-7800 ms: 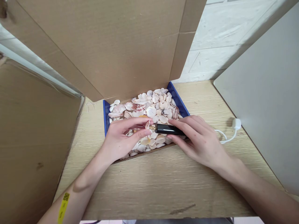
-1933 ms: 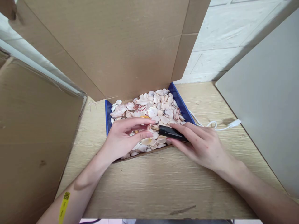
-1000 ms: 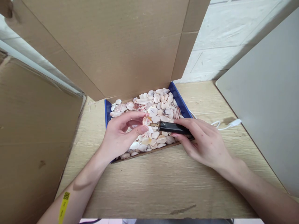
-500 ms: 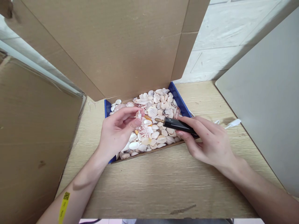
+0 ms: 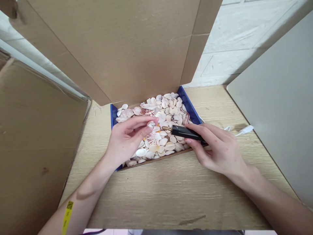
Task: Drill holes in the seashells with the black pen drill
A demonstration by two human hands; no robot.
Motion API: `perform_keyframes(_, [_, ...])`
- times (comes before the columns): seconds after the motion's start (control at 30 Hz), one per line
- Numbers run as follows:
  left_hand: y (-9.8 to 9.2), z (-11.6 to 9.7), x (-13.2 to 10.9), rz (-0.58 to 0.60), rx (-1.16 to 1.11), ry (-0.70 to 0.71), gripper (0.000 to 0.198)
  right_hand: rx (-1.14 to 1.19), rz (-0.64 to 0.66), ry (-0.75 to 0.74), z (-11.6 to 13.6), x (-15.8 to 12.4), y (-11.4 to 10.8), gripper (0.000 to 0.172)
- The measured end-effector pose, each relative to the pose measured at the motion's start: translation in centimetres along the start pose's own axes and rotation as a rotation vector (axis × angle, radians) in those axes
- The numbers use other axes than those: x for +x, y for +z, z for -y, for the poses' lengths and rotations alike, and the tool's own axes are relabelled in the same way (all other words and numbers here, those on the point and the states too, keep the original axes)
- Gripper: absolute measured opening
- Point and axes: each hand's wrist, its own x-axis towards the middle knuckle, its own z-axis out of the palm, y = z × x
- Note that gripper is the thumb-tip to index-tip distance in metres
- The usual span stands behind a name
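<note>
— Shell [image 5: 151,124]: what is seen around it, and is anything set in the way?
— It is held just above the loose shells [image 5: 168,104] by which a blue-walled tray [image 5: 189,106] on the wooden table [image 5: 171,195] is filled. A cardboard lid [image 5: 117,49] is stood up at 12 o'clock, a cardboard sheet [image 5: 31,147] is leaned at 9 o'clock, and a grey panel [image 5: 276,98] is set at 3 o'clock, with a white cable [image 5: 244,130] laid before it. Part of the shell is covered by the fingertips that hold it.
— How is it gripped, and how does it look?
— It is pinched between thumb and forefinger of the left hand [image 5: 127,140]. It is seen as small, pale and whitish; finer marks cannot be made out.
— And the other hand?
— A black tool [image 5: 186,133], slim and glossy, with a brass-coloured tip [image 5: 166,128], is clasped by the closed fingers of the right hand [image 5: 220,150]. It is held at 3 o'clock of the shell, just beside it; whether they touch cannot be told.
— Which way is it pointed?
— Its long axis is laid from 4 o'clock to 10 o'clock, with the tip turned toward the shell. The shell's own axis cannot be told.
</note>
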Motion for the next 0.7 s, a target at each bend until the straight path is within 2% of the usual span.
perform_keyframes(0.47, [-0.03,0.21,0.04,0.077,0.031,-0.045,0.016,0.007,-0.045,-0.012,-0.51,0.19,0.09,0.031])
perform_keyframes(0.7, [-0.03,0.09,0.10,0.081,0.064,-0.068,0.016,-0.004,-0.015,-0.019,-0.77,0.10,-0.01,0.033])
